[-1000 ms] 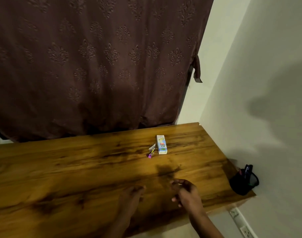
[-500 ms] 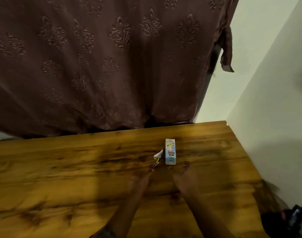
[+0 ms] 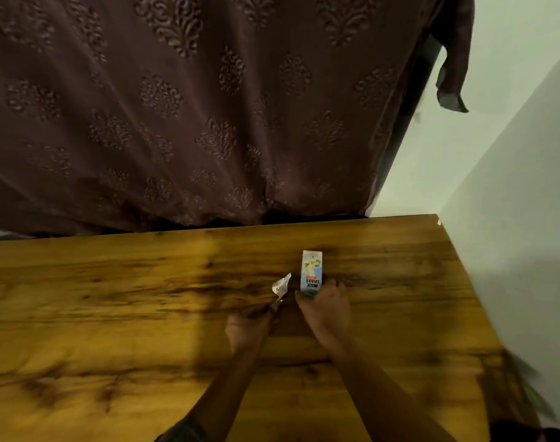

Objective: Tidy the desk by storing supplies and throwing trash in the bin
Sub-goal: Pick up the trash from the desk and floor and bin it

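Both hands are on the trash at once here. My right hand (image 3: 325, 309) is at the near end of the milkshake carton (image 3: 311, 272), fingers curled round its bottom edge, so I'm gripping it. It lies flat on the desk (image 3: 113, 314) with the label facing up and its far end pointing at the curtain (image 3: 192, 106). My left hand (image 3: 248, 327) goes for the crumpled foil wrapper (image 3: 281, 287) just beside the carton. My fingertips reach the wrapper's near end, but it's blurry there, so I honestly can't tell if I've pinched it or am only touching it.

One hand each makes sense to me, since both bits look like bin stuff and they sit right next to each other.

Nothing seems to stand in the way on the desk itself. The wall (image 3: 511, 218) is off to my right, well apart from the carton. There's a dark thing at the bottom right corner that I can't make out. I see no bin in view.
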